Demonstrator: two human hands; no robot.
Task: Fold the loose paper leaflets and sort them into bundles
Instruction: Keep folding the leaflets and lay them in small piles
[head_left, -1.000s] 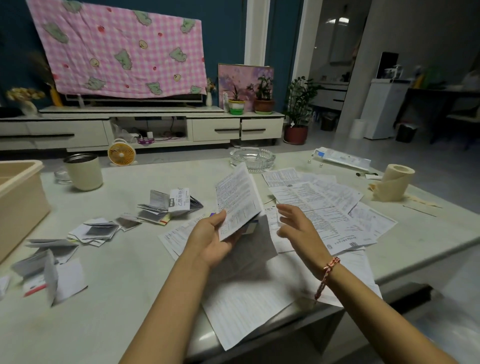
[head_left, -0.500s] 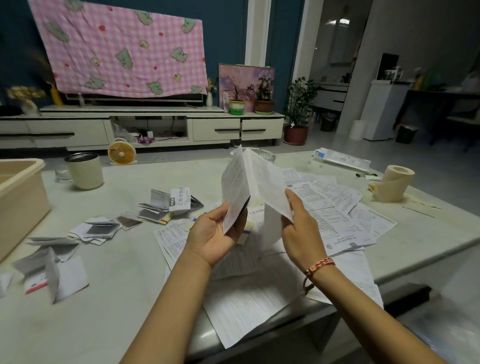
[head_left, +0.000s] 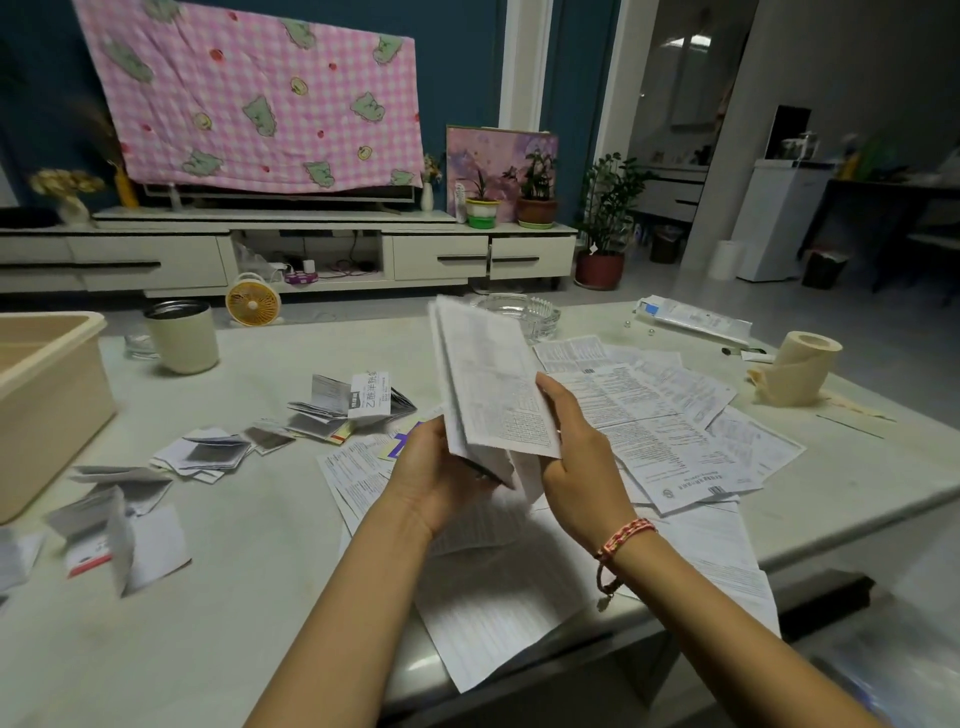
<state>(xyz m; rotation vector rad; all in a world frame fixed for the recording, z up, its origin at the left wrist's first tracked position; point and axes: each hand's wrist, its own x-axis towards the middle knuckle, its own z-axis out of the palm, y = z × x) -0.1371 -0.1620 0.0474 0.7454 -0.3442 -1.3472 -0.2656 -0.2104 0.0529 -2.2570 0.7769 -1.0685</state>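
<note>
A printed white leaflet (head_left: 488, 384) stands upright above the table, folded lengthwise into a narrow strip. My left hand (head_left: 436, 478) grips its lower edge from the left. My right hand (head_left: 582, 457) holds its right side, thumb along the front of the sheet. Beneath and to the right lie several unfolded leaflets (head_left: 665, 415) spread flat. Another large sheet (head_left: 498, 603) hangs over the table's near edge. Folded leaflets sit in small bundles on the left: one bundle (head_left: 353, 405) near the middle, another bundle (head_left: 208, 452) further left, and a loose bundle (head_left: 119, 530) at the near left.
A beige tub (head_left: 47, 395) stands at the left edge, a cream mug (head_left: 182, 338) behind the bundles, a glass ashtray (head_left: 524, 312) at the back. A paper roll (head_left: 795, 369) and a flat packet (head_left: 696, 322) sit at the far right of the pale table (head_left: 249, 597).
The leaflet was half open between my hands; now its halves are closed together into a narrow strip, and my right hand has moved onto its right side.
</note>
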